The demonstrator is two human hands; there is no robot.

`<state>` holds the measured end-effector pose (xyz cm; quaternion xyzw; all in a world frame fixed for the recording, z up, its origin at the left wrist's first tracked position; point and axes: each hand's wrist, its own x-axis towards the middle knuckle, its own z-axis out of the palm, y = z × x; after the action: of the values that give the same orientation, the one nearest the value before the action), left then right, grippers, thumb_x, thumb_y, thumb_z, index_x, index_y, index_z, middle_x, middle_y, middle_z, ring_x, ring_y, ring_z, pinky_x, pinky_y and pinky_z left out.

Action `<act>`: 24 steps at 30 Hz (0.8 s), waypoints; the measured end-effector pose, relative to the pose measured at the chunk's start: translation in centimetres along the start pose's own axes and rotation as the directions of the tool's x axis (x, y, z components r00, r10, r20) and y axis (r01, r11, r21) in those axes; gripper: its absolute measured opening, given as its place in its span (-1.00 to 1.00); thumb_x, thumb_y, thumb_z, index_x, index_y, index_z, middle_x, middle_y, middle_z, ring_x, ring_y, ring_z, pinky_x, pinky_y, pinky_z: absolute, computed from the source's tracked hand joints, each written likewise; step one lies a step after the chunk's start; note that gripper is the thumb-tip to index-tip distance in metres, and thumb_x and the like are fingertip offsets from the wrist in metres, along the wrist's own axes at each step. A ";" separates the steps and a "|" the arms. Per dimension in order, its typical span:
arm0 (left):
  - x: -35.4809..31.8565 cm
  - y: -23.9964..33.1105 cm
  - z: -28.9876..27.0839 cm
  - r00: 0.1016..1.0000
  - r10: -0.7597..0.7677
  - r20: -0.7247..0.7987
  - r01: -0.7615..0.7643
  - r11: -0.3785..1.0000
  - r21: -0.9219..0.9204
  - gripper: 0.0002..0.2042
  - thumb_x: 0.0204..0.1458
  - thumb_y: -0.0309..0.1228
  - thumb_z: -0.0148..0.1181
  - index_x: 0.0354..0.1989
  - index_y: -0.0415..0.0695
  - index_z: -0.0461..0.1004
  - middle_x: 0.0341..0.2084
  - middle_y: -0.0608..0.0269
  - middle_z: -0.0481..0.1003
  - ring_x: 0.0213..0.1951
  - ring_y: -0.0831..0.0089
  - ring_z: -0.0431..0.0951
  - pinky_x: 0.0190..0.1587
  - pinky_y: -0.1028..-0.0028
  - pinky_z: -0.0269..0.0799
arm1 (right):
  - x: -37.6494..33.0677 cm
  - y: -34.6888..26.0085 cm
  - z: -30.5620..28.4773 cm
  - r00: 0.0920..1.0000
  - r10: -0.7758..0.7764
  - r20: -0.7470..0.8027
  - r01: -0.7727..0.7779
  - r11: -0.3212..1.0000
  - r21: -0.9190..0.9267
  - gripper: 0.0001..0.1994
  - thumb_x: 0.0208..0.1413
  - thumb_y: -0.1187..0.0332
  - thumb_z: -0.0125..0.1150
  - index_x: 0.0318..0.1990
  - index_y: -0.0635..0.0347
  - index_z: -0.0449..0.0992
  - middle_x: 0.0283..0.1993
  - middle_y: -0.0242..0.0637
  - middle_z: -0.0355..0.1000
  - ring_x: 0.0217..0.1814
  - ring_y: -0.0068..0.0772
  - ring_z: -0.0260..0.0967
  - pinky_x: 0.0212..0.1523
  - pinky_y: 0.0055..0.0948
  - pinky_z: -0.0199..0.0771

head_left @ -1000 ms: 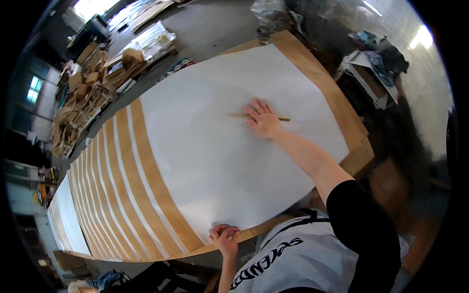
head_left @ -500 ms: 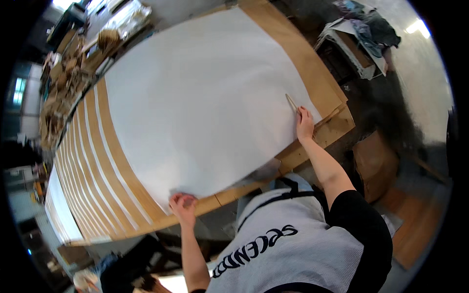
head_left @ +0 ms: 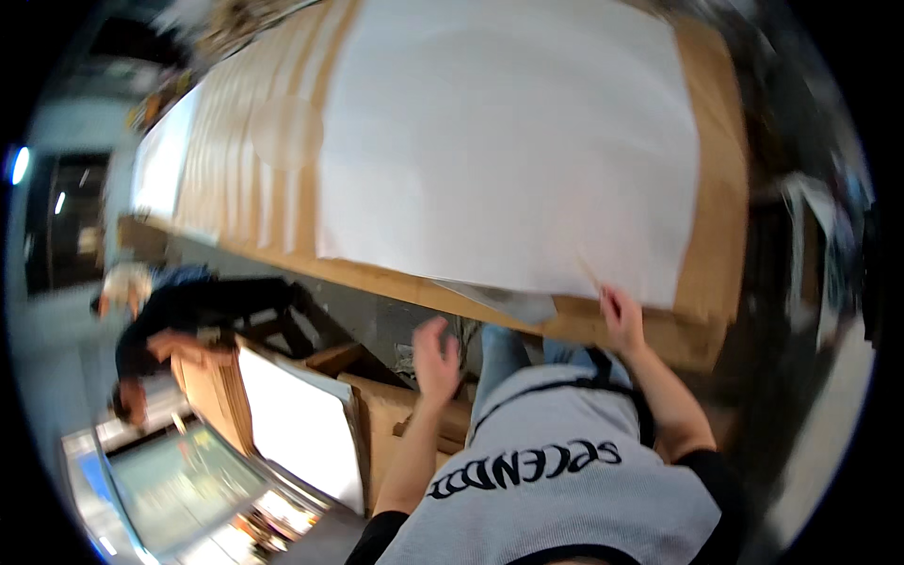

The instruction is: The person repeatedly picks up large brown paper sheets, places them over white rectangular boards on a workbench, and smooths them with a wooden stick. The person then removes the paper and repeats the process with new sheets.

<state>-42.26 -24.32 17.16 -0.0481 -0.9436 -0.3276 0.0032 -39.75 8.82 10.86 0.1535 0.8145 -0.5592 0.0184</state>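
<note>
A large white sheet lies over brown paper on a long table. My right hand is closed on a thin, pale, pointed stick and hovers over the sheet's near right edge. The stick's exact kind is too blurred to tell. Off the table's near edge, my left hand is raised, empty, its thumb apart from the fingers. To the left of the white sheet, brown and white strips run side by side.
At the left, another person in dark sleeves leans over a stack of brown boards. A bright white panel stands beside the stack. The table's wooden near edge runs in front of me. White-edged clutter sits at the right.
My view has swung left, so the table appears higher and the other person shows more fully. My left hand has come off the sheet's near left corner. The stick stays in my right hand.
</note>
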 end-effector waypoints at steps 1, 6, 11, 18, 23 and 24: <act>-3.2 -0.1 1.2 0.998 -0.066 0.001 0.066 0.997 -0.032 -0.71 -0.07 -0.46 0.06 -0.13 -0.21 0.32 -0.20 0.02 0.36 -0.17 0.13 0.36 -0.09 0.31 0.28 | -0.6 -1.0 0.6 0.994 -0.091 0.062 0.092 0.996 -0.007 -0.87 0.04 0.45 0.03 -0.26 0.28 0.41 -0.54 -0.25 0.29 -0.55 -0.49 0.21 -0.48 -0.53 0.26; -15.5 -1.4 3.8 0.661 -0.608 0.440 0.743 0.613 -0.269 -0.70 0.02 -0.26 0.03 -0.16 -0.22 0.38 -0.30 0.17 0.45 -0.26 0.42 0.43 -0.21 0.47 0.34 | 0.7 -3.7 4.9 0.814 -0.295 0.499 0.319 0.947 0.041 -0.84 0.02 0.42 0.05 -0.25 0.28 0.42 -0.45 -0.17 0.39 -0.49 -0.34 0.33 -0.43 -0.44 0.32; -19.4 3.4 4.8 0.599 -0.441 0.669 0.795 0.223 -0.564 -0.54 0.07 -0.02 -0.11 -0.03 -0.12 0.36 -0.14 0.27 0.41 -0.10 0.42 0.36 -0.04 0.45 0.24 | 4.7 -7.0 7.2 0.696 -0.254 0.671 0.362 0.932 -0.023 -0.82 0.02 0.39 0.04 -0.25 0.28 0.43 -0.47 -0.16 0.40 -0.48 -0.27 0.33 -0.42 -0.44 0.33; -23.3 5.2 9.5 0.679 -0.346 0.647 0.695 0.020 -0.718 -0.52 0.06 -0.03 -0.08 0.01 -0.15 0.33 -0.06 0.19 0.34 0.02 0.43 0.26 0.08 0.54 0.09 | 1.6 -8.4 13.4 0.446 -0.398 0.802 0.613 0.788 0.050 -0.81 0.05 0.37 0.02 -0.25 0.30 0.43 -0.51 -0.24 0.41 -0.47 -0.45 0.38 -0.42 -0.51 0.35; -29.0 8.0 11.5 0.728 -0.478 0.492 0.563 0.008 -0.826 -0.60 0.09 -0.11 -0.08 -0.05 -0.16 0.37 -0.16 0.22 0.39 -0.07 0.50 0.31 0.01 0.57 0.16 | -8.5 -9.8 15.8 0.131 -0.181 0.975 0.591 0.804 0.070 -0.78 0.05 0.32 0.03 -0.22 0.26 0.45 -0.45 -0.23 0.45 -0.43 -0.43 0.42 -0.38 -0.49 0.38; -30.2 8.5 12.7 0.733 -0.523 0.434 0.522 0.023 -0.853 -0.60 0.08 -0.11 -0.07 -0.09 -0.17 0.39 -0.20 0.23 0.40 -0.11 0.51 0.32 -0.03 0.58 0.18 | -10.9 -9.2 16.0 0.068 -0.133 0.989 0.587 0.807 0.068 -0.78 0.06 0.31 0.03 -0.22 0.25 0.45 -0.45 -0.23 0.45 -0.43 -0.42 0.42 -0.37 -0.49 0.38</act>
<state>-11.08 -12.52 11.33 0.3087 -0.4971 -0.7978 -0.1454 -34.17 -11.36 15.43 -0.4558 0.7044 -0.3523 0.4146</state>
